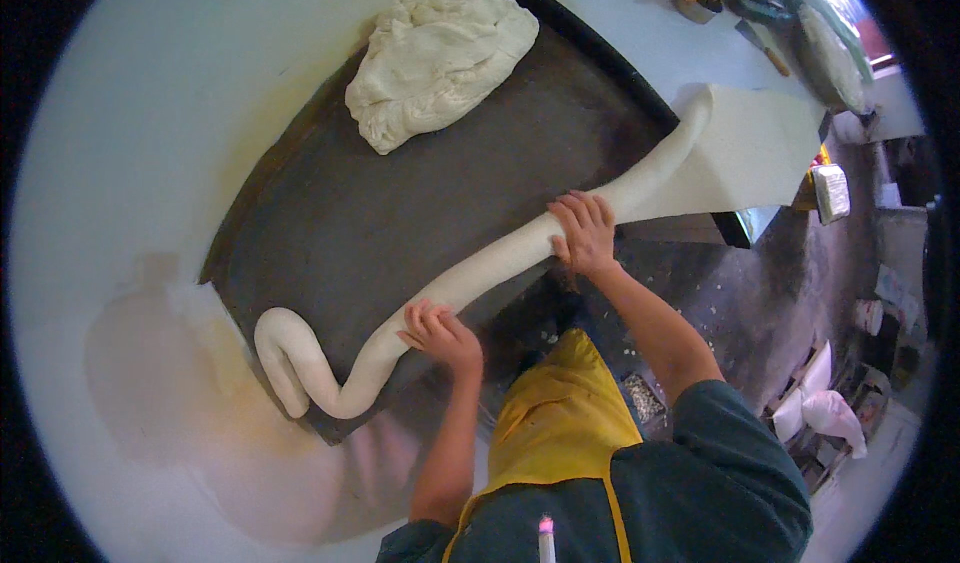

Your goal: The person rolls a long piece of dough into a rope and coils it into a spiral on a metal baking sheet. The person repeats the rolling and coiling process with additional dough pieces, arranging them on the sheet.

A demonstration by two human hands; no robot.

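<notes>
A long roll of pale dough (495,269) runs across the dark worktop in front of me. Its left end bends into an S-shaped loop near the worktop's left corner. On the right the roll passes into a flat, thin sheet of dough (757,150). My left hand (444,338) rests on the roll's near side, its fingers curled over the top. Further right, my right hand (583,231) lies across the roll close to where the flat sheet begins, the fingers over it. A large, lumpy mass of dough (442,60) sits at the back of the worktop.
The dark worktop (360,210) meets a white wall (172,150) at the left and back. On a white surface at upper right are a metal cup (697,0) and a wooden-handled knife (765,49). White sacks (825,413) lie at far right.
</notes>
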